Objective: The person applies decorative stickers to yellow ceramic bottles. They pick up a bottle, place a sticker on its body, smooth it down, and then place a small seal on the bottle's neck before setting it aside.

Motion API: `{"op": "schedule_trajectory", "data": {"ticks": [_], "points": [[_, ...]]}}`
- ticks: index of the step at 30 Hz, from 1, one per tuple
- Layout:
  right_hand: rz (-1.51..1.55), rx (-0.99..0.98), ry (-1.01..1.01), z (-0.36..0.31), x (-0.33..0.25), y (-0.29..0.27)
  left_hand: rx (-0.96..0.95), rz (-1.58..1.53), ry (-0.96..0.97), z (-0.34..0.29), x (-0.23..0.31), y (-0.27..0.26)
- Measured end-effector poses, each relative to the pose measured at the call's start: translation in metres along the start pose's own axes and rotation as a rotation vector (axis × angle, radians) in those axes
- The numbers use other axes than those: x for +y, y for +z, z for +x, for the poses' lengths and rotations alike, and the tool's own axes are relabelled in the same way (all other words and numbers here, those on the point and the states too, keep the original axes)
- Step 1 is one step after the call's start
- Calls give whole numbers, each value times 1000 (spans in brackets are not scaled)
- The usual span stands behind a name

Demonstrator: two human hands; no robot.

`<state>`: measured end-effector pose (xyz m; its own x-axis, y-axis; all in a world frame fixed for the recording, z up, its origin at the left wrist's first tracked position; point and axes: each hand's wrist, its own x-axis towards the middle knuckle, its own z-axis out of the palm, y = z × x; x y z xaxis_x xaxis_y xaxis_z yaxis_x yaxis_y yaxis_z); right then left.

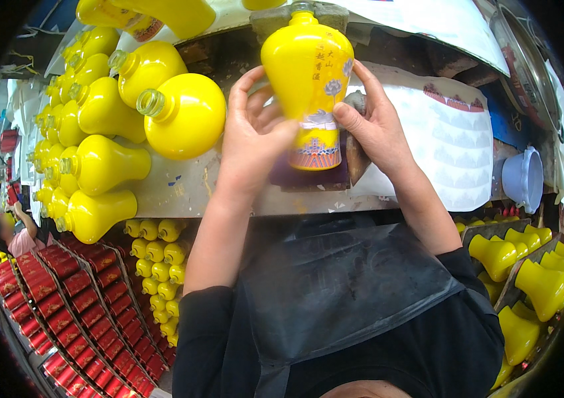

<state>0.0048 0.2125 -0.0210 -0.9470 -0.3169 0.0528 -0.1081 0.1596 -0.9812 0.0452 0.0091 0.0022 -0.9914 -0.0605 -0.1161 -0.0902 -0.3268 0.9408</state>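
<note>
At the far left, a person (20, 240) in a pink top is partly visible, one arm raised. Below them, red cylinders (60, 264) stand in long curving rows divided by thin strips. Next come glossy yellow bottles (106, 109) grouped on the left part of the table (186, 192), most lying on their sides with clear glass necks pointing left or toward the viewer. Under the table edge, smaller-looking yellow bottle ends (156, 252) are stacked in tiers.

The left hand (249, 129) is at the left side of the decorated yellow bottle (305, 66), its thumb blurred across the narrow lower part; whether its bent fingers grip is hard to tell. That bottle is above a dark purple block (281, 176) at the middle of the table, neck pointing away from the wearer, with flowers and a banded pattern on its front. A black apron (348, 285) covers the wearer below. The right hand (385, 126) is clamped on the bottle's right side, thumb on the printed front.

Farther right, a white printed sheet (454, 159) lies on the table. Beyond it are a pale blue bucket (523, 180), a large round metal-rimmed vessel (537, 76) and, lower, more yellow bottles in divided rows (541, 282).
</note>
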Motion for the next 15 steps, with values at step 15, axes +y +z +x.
{"op": "schedule_trajectory", "data": {"ticks": [15], "points": [[60,5,1,1,3,1,2,35,163,-2,-35,2]]}}
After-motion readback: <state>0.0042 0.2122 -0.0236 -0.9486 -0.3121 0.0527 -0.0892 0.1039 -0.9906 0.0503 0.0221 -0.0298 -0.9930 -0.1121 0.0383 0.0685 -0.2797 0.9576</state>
